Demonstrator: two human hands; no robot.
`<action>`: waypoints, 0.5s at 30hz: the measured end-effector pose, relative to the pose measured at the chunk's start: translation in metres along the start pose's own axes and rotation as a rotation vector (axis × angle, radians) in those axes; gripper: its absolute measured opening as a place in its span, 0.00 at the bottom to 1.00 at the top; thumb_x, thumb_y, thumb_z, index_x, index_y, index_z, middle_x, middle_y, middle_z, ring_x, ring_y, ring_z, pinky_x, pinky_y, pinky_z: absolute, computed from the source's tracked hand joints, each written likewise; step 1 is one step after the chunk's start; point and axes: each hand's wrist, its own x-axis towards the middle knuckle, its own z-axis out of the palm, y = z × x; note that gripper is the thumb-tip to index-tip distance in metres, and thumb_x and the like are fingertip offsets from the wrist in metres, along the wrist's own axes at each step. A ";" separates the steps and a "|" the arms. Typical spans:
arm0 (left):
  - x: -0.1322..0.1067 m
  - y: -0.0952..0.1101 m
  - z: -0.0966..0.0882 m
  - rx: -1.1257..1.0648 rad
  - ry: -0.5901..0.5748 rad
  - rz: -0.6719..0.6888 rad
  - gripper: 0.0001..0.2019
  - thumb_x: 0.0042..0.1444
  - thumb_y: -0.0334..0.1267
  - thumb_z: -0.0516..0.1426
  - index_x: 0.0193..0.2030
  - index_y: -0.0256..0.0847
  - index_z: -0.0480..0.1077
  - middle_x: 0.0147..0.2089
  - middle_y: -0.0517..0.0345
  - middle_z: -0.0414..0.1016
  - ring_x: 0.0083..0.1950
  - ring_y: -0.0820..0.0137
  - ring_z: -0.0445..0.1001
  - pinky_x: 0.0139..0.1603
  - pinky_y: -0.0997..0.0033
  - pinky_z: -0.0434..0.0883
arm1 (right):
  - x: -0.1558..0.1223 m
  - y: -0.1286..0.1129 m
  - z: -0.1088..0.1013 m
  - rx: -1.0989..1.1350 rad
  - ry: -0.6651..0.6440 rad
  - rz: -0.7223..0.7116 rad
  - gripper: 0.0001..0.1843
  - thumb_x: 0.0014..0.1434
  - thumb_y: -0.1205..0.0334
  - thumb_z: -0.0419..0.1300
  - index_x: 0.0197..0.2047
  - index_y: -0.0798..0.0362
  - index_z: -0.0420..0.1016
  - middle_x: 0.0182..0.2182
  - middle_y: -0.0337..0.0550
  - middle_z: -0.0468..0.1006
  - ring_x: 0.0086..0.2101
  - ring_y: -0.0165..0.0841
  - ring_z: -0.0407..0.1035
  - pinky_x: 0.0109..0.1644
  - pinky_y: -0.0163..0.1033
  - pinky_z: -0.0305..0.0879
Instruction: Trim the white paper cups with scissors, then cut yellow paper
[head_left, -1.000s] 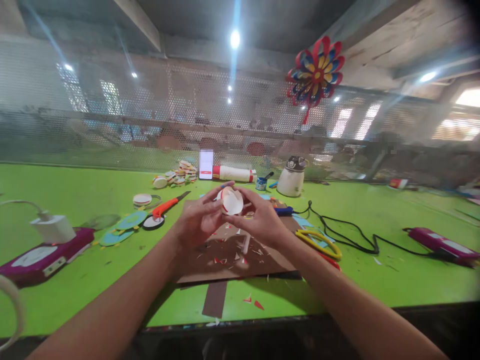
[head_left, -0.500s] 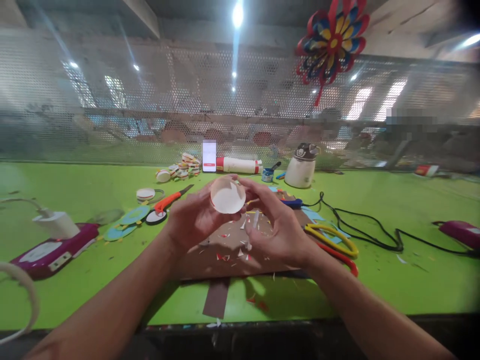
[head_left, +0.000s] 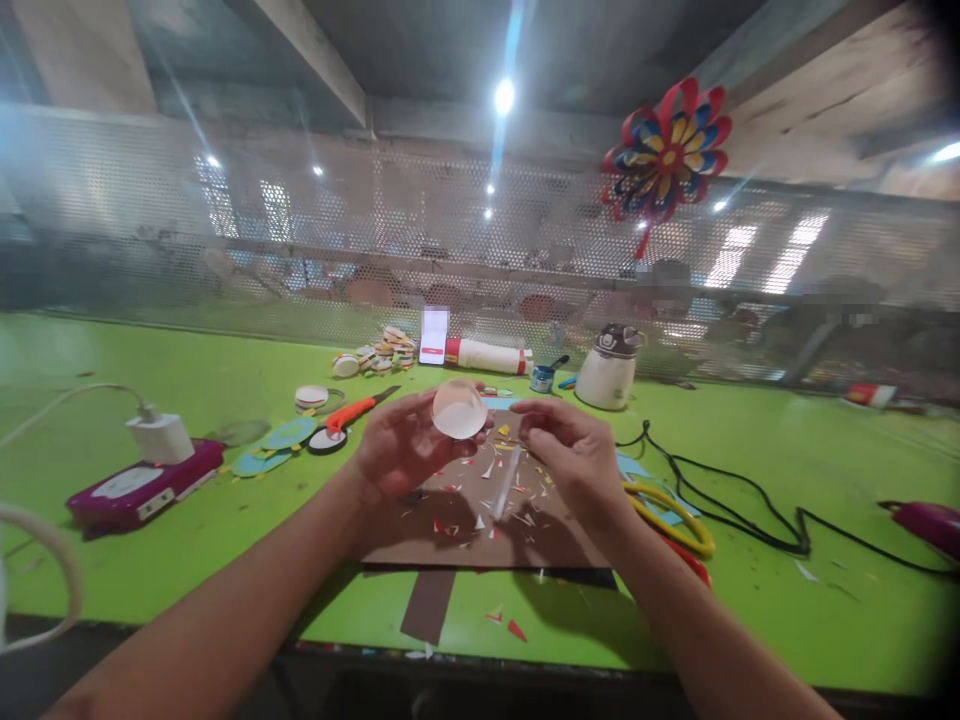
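Note:
My left hand is closed on a small round white paper disc, held up above a brown cardboard sheet. My right hand hovers just to the right of the disc, fingers curled over a thin white stick that slants down toward the cardboard. Small red and white paper scraps litter the cardboard under both hands.
On the green table: an orange utility knife, blue paper circles, stacked paper discs, a phone, a white tube, a white kettle, yellow scissors, black cable, a purple device with charger. A paper flower hangs on the mesh.
My right hand has let go of the disc and moved right and down, taking hold of the white stick. The left hand has turned the disc, its plain white face showing.

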 end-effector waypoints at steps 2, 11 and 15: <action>0.000 0.000 0.000 0.001 0.030 0.016 0.21 0.53 0.42 0.54 0.50 0.31 0.71 0.42 0.42 0.77 0.40 0.63 0.75 0.41 0.66 0.69 | 0.003 0.005 0.001 -0.015 -0.047 -0.005 0.12 0.50 0.65 0.59 0.40 0.52 0.77 0.30 0.39 0.72 0.28 0.29 0.66 0.31 0.37 0.64; 0.000 -0.001 -0.003 0.010 0.043 -0.057 0.22 0.56 0.41 0.52 0.52 0.29 0.71 0.41 0.40 0.78 0.39 0.64 0.75 0.39 0.69 0.68 | 0.010 0.017 0.002 -0.038 -0.094 0.110 0.13 0.57 0.53 0.60 0.35 0.53 0.80 0.33 0.46 0.81 0.36 0.38 0.73 0.42 0.46 0.68; 0.002 -0.003 -0.006 0.003 0.054 -0.029 0.19 0.55 0.39 0.52 0.49 0.30 0.73 0.41 0.43 0.78 0.40 0.64 0.75 0.38 0.69 0.69 | 0.009 0.021 0.004 0.045 -0.142 0.158 0.16 0.58 0.51 0.58 0.37 0.52 0.81 0.33 0.45 0.82 0.37 0.39 0.74 0.44 0.46 0.68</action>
